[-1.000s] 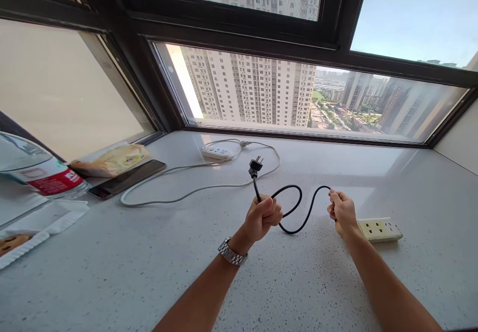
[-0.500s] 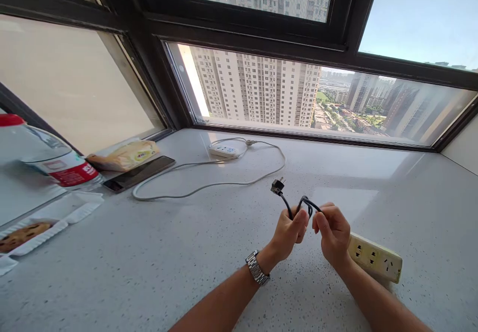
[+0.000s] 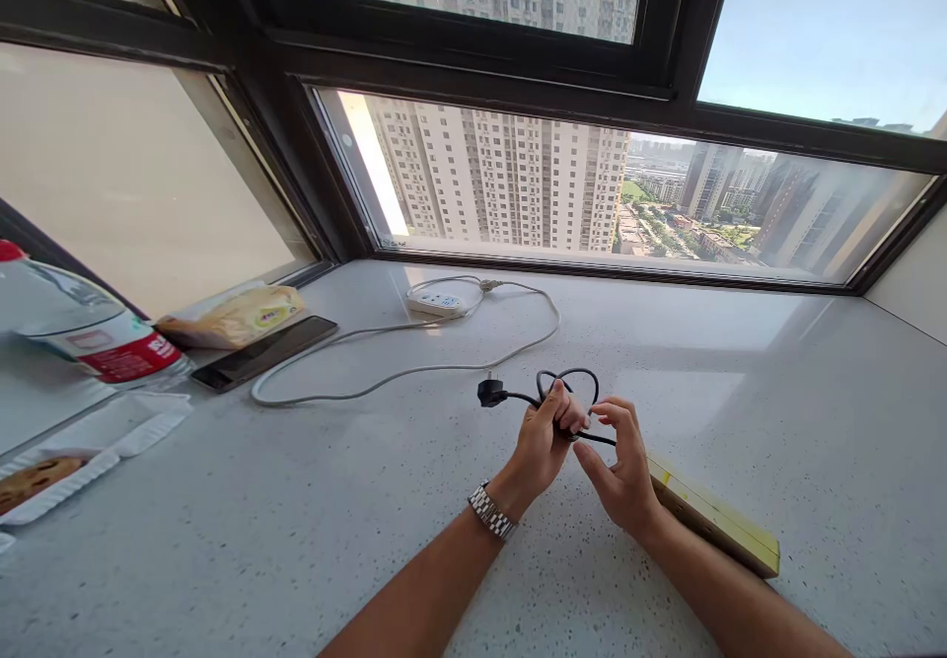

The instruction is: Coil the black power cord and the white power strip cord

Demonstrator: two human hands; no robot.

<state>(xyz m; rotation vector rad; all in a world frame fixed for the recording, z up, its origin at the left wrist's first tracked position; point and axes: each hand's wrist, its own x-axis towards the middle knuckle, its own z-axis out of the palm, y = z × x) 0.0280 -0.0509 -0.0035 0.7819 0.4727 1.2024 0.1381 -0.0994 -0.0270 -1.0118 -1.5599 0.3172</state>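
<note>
**Black cord gathered into loops between both hands**

Since the earlier frame the plug (image 3: 489,393) has swung from pointing up and away to lying out sideways to the left of the hands, and the yellowish power strip (image 3: 714,518) has tipped so that its back and edge show instead of its sockets.

Largest in view is the speckled white windowsill counter (image 3: 296,520), running under a dark-framed window (image 3: 473,56) that looks onto tower blocks. At the left edge lies a big water bottle (image 3: 81,328) with a red label, a white foam tray (image 3: 89,446) holding what looks like a biscuit, a snack packet (image 3: 233,315) and a dark phone (image 3: 262,352). Further back a white power strip (image 3: 438,301) sits with its pale cable (image 3: 414,370) curling across the counter.

Near the middle, held above the counter, is the black cord (image 3: 568,378). The left hand (image 3: 544,436), a metal watch (image 3: 489,511) on its wrist, is closed around the gathered strands, with two small loops standing up above the fist. The right hand (image 3: 621,466) is partly closed, its fingertips pinching the strand that runs toward the yellowish power strip.

As a judgement, the cord is light, rubbery and springy: it bends easily but wants to uncoil, so the loops hold best when gripped where the strands cross. The plug is the stiff end and makes a firm handle; the strip is the heavier end and will drag on the cord.
</note>
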